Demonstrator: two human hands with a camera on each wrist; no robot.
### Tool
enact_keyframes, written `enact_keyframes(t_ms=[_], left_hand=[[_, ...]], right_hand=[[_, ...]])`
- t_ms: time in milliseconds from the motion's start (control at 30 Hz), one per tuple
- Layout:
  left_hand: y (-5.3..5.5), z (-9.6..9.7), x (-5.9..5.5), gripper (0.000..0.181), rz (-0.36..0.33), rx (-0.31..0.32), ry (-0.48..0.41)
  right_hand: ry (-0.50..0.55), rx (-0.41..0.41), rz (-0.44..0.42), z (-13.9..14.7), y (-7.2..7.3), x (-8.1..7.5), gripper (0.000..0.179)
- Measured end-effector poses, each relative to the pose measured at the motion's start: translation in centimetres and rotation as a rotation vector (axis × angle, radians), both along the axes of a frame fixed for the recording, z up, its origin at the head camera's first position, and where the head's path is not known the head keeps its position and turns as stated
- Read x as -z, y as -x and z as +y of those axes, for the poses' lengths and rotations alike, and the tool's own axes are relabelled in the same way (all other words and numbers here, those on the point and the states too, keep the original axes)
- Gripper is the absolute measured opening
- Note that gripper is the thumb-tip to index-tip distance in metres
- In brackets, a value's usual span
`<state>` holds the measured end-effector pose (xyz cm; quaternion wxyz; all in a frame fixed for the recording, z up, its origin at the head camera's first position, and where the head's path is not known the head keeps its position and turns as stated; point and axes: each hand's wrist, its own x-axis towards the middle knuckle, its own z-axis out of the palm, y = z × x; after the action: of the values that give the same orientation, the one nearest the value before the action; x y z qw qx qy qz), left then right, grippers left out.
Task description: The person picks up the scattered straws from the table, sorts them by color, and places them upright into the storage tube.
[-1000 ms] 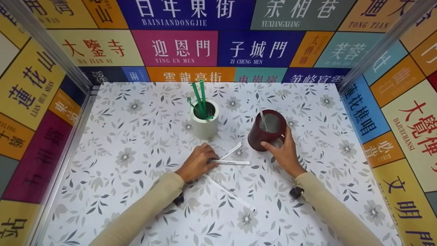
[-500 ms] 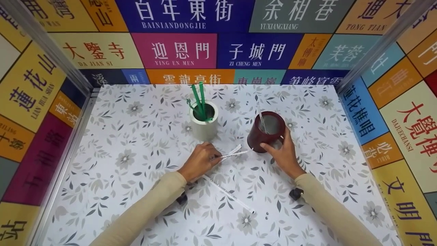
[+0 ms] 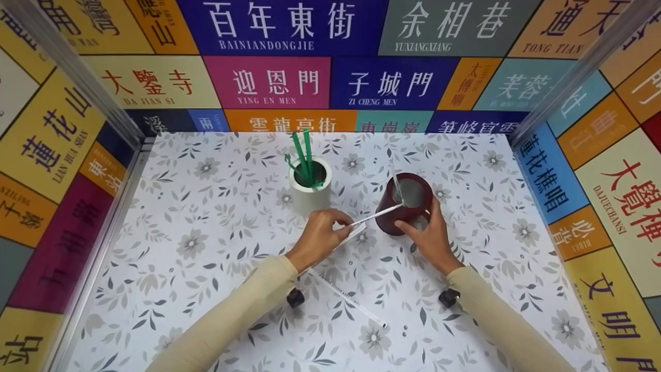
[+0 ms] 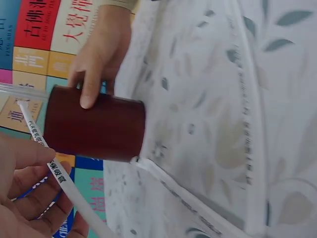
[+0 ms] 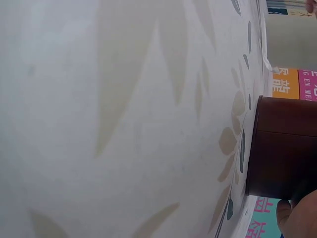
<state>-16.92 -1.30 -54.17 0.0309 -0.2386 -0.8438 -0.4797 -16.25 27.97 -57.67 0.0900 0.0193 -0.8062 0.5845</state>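
Observation:
My left hand (image 3: 321,233) pinches a white paper-wrapped straw (image 3: 379,213) between thumb and fingers, its far tip at the rim of a dark red cup (image 3: 388,218). Printed lettering shows on this held straw (image 4: 62,176) in the left wrist view. My right hand (image 3: 433,238) grips the cup's right side with the thumb in front. One clear-looking straw (image 3: 393,168) leans out of the cup. A second wrapped straw (image 3: 356,235) lies on the table beneath my left hand, and a third wrapped straw (image 3: 351,302) lies nearer my body.
A pale cylindrical cup (image 3: 311,202) holding several green straws (image 3: 302,155) stands just beyond my left hand. The table (image 3: 232,186) has a floral cover. Printed panels (image 3: 392,82) enclose the back and both sides, with metal posts at the corners.
My left hand has raised one wrapped straw from the pair and moved it right and upward to the red cup's rim. The other stays on the table. My right hand keeps its hold.

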Motion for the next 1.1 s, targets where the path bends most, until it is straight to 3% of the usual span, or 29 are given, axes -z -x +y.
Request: enact_keyframes(t_ms=[167,300,700,900,1100], left_hand=[[0.7,1.1,-1.5,0.006,0.037,0.000,-0.021],[1.7,2.1,-3.0,0.005,0.026,0.012,-0.021],[4.7,5.3,-8.7,0.008,0.045,0.027,-0.155],[5.3,7.2,-9.8,0.012,0.040,0.028,-0.206],[5.5,9.1,-9.9,0.010,0.042,-0.017,-0.263]], right_hand=[[0.000,0.012,0.001,0.0,0.0,0.1,0.103],[-0.002,0.013,0.026,-0.1,0.2,0.1,0.101],[-0.010,0.000,0.040,-0.3,0.3,0.0,0.101],[-0.001,-0.006,0.047,-0.1,0.2,0.0,0.100],[-0.004,0.011,0.053,-0.2,0.1,-0.1,0.099]])
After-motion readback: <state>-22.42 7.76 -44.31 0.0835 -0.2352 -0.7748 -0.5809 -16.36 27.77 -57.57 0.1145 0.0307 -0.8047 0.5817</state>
